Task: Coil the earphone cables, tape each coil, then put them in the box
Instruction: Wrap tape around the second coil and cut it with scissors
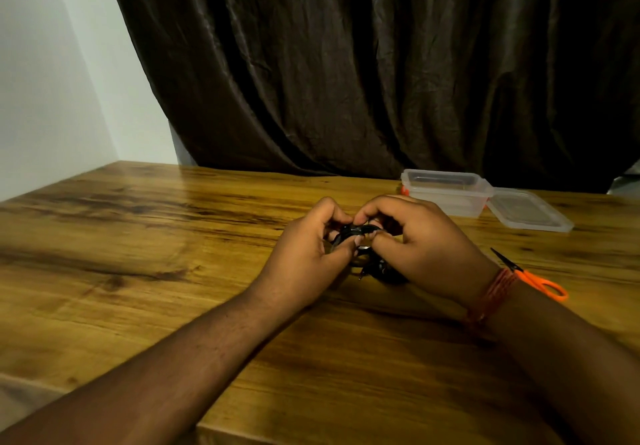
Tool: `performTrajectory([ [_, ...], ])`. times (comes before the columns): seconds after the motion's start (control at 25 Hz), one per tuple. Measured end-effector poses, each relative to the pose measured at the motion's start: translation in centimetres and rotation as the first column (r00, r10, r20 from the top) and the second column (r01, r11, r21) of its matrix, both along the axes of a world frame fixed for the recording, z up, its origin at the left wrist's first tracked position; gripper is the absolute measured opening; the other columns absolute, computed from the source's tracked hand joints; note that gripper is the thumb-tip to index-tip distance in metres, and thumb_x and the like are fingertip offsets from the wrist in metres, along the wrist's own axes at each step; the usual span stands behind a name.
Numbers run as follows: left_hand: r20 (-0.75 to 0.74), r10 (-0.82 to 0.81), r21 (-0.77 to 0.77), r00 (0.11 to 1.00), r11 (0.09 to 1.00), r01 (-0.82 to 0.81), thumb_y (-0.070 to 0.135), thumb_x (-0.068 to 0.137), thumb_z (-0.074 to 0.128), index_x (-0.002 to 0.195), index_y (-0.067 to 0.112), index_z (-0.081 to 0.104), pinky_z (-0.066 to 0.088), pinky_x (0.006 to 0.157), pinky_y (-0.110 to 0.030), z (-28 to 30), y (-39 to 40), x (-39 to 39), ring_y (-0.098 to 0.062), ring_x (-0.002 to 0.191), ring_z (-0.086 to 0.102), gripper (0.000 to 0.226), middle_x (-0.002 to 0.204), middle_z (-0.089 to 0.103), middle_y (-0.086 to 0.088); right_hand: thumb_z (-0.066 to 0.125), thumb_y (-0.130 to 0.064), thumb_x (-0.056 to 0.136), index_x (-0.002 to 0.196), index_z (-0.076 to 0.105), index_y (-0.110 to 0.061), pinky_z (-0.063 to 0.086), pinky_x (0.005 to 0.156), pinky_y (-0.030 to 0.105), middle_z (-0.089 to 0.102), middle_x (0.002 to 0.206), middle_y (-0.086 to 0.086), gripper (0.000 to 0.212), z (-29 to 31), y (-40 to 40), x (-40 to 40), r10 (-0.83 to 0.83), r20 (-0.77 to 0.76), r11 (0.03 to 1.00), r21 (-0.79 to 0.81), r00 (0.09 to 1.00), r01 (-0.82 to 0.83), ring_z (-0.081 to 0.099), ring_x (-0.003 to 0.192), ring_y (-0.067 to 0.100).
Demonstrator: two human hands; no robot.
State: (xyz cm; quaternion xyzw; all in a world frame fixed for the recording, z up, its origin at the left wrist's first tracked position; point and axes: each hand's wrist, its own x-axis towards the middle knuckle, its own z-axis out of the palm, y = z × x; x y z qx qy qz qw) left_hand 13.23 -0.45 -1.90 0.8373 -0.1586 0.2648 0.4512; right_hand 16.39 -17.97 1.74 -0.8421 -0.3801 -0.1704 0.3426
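Both your hands pinch the black earphone cable coil (pixel 356 233) just above mid tabletop (pixel 138 236): left hand (pixel 308 254) grips its left side, right hand (pixel 415 236) its right. Cable looks thin, limp and springy, so it'll likely unwind; pinch across all loops together. Open box (pixel 446 191) sits far right, scissors (pixel 533 278) near right.

The bench (pixel 173 254) is a warm honey-brown wood with darker streaky grain running through it. Behind it the curtain (pixel 346 63) is deep chocolate brown, and the wall (pixel 52 81) is plain white. Earphone cable (pixel 356 231) is black. Scissors (pixel 540 283) have bright orange handles, the wrist thread (pixel 491 297) is reddish-orange, and the box (pixel 446 193) is clear plastic.
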Motion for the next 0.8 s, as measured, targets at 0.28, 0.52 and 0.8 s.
performTrajectory([
  [0.28,0.142,0.100,0.112,0.985,0.987,-0.116,0.014,0.084,0.070,0.094,0.019,0.057,0.053,0.064,-0.037,0.15,-0.03,-0.06,-0.010,0.080,0.064,0.017,0.088,0.065,0.004,0.062,-0.012,0.081,0.102,0.066,-0.023,0.045,0.068,0.028,0.062,0.083,-0.006,0.023,-0.17,0.44,-0.19,-0.020,0.013,1.000,-0.014,1.000,0.020,0.055,0.076,0.009],
  [0.52,0.165,0.171,0.146,0.971,0.970,-0.195,0.016,0.083,0.071,0.092,0.021,0.058,0.049,0.063,-0.025,0.02,-0.05,0.18,-0.005,0.079,0.058,0.017,0.088,0.061,0.006,0.054,-0.022,0.075,0.101,0.064,-0.022,0.046,0.071,0.026,0.061,0.087,-0.007,0.027,-0.53,0.74,-0.21,-0.012,0.038,1.000,-0.024,0.999,0.013,0.055,0.081,0.006],
  [0.8,0.220,0.207,0.222,0.953,0.941,-0.256,0.015,0.079,0.072,0.088,0.023,0.054,0.032,0.061,-0.008,0.14,-0.08,0.29,-0.001,0.073,0.041,0.021,0.089,0.047,0.007,0.055,-0.022,0.076,0.098,0.065,-0.019,0.042,0.067,0.020,0.059,0.084,-0.009,0.024,-0.68,0.77,-0.21,0.005,0.086,0.999,-0.045,0.996,-0.001,0.053,0.078,0.006],
])
